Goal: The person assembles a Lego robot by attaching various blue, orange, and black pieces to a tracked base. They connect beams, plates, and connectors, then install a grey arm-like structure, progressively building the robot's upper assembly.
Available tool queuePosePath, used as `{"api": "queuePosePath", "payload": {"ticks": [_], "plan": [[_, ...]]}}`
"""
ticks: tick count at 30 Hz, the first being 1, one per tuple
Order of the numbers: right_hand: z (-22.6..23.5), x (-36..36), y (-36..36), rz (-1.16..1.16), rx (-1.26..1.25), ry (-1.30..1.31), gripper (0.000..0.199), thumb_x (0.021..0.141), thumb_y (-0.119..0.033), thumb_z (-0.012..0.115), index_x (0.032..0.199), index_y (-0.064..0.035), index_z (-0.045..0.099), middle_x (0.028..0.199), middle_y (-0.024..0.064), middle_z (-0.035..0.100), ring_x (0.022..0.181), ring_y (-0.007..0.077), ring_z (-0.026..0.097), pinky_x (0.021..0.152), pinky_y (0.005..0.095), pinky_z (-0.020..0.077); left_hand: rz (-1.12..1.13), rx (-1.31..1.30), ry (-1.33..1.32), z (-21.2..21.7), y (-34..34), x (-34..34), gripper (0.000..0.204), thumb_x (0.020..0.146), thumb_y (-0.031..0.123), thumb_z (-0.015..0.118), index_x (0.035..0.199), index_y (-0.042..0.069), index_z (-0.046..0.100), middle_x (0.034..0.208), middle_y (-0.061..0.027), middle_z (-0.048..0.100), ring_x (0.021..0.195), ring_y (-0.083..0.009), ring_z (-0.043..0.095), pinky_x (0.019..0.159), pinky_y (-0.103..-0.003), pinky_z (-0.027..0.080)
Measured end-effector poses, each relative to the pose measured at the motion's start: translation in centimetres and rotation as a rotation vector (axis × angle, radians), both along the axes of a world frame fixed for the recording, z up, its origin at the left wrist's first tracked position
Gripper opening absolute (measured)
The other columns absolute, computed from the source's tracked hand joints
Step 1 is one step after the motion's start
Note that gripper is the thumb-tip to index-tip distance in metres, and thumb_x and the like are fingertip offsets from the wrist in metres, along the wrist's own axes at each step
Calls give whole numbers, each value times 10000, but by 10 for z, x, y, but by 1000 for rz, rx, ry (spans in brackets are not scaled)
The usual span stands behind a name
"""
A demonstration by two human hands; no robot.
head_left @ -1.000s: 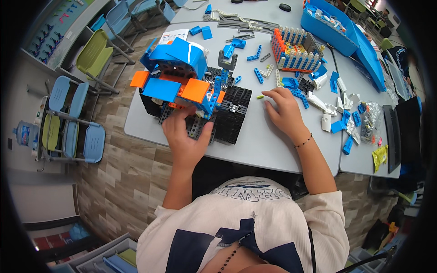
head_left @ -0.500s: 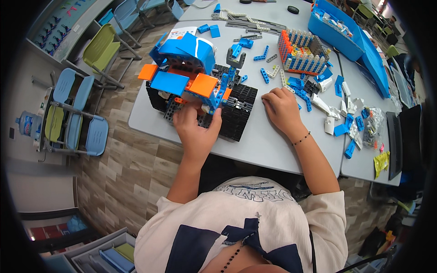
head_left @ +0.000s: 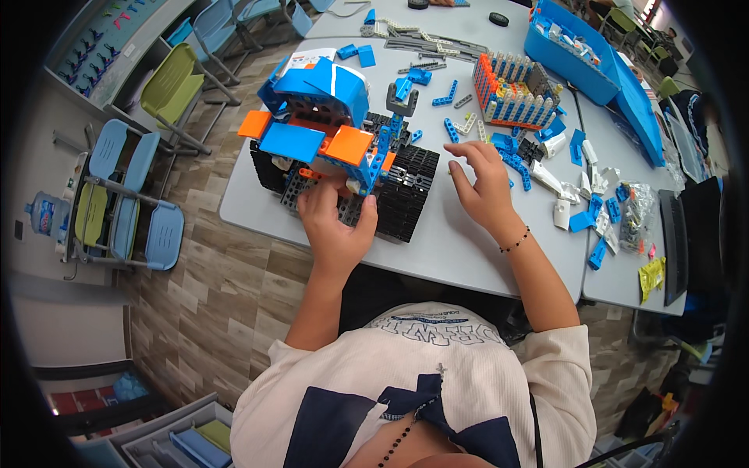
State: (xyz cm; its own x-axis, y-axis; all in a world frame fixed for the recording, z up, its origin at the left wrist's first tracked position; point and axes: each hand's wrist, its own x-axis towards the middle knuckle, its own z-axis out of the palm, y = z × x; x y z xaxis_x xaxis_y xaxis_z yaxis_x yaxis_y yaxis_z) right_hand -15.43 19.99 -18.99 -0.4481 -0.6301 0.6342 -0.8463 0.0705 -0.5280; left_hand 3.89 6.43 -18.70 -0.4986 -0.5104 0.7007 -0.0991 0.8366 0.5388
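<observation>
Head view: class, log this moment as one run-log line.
left hand: gripping tracked block vehicle | right hand: open, over loose blue pieces | surface: grey table

A clear plastic bag (head_left: 641,212) of small parts is seen at the table's right edge; a yellow-green packet (head_left: 651,277) lies just below it. A white printed sheet (head_left: 306,59) is tucked behind the blue model.

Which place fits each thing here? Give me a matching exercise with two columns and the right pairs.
Things:
1. left hand
2. right hand
3. blue bin
4. green chair

Places:
A. far right of the table
B. on the floor, left of the table
C. on the tracked block model
D. over loose blue pieces

Pairs: 1-C, 2-D, 3-A, 4-B.
</observation>
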Motion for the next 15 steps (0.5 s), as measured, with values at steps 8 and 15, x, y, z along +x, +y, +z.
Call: {"api": "queuePosePath", "payload": {"ticks": [8, 15], "plan": [[38, 26, -41, 378, 123, -725, 347, 837, -66, 609, 1174, 14, 601, 1135, 98, 645, 1074, 166, 573, 950, 316, 437, -48, 79, 16, -2, 1, 4, 390, 726, 148, 697, 1075, 36, 564, 851, -63, 561, 841, -244, 523, 840, -390, 349], [36, 33, -39, 434, -27, -725, 329, 864, -122, 630, 1154, 31, 600, 1087, 102, 656, 1039, 140, 583, 921, 283, 453, -83, 126, 13, -9, 0, 5, 455, 728, 116, 691, 1151, 31, 545, 911, -76, 567, 872, -259, 521, 858, -400, 360]]}}
